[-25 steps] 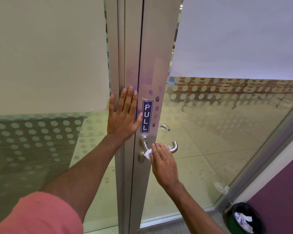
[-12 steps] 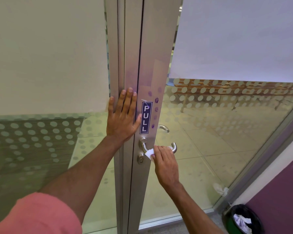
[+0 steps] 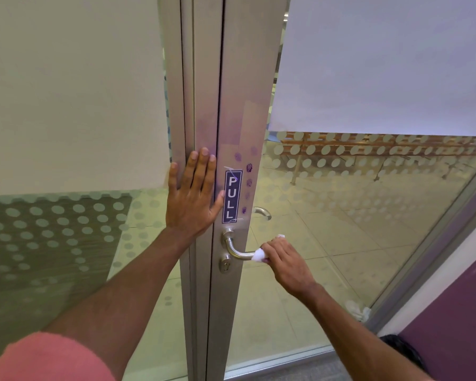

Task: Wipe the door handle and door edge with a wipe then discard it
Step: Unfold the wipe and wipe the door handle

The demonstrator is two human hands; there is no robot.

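Observation:
A silver lever door handle [image 3: 235, 250] sticks out of the aluminium door stile [image 3: 242, 111], below a blue PULL sticker [image 3: 232, 197]. My right hand [image 3: 286, 264] is closed around the handle's outer end with a white wipe [image 3: 259, 255] bunched between fingers and metal. My left hand [image 3: 193, 196] lies flat, fingers spread, on the door frame [image 3: 188, 92] just left of the sticker. Purple fingerprint smudges [image 3: 248, 174] dot the stile beside the sticker. A round keyhole [image 3: 226, 266] sits under the handle.
Glass panels with frosted dots flank the door. A second handle [image 3: 261, 211] shows through the glass on the far side. A crumpled white wipe [image 3: 356, 310] lies at the glass base. A black bin [image 3: 404, 350] stands at the lower right by a purple wall [image 3: 456, 320].
My right hand slid with the wipe from the handle's base outward to its free end, uncovering the lever's bend. The left hand stayed flat on the frame.

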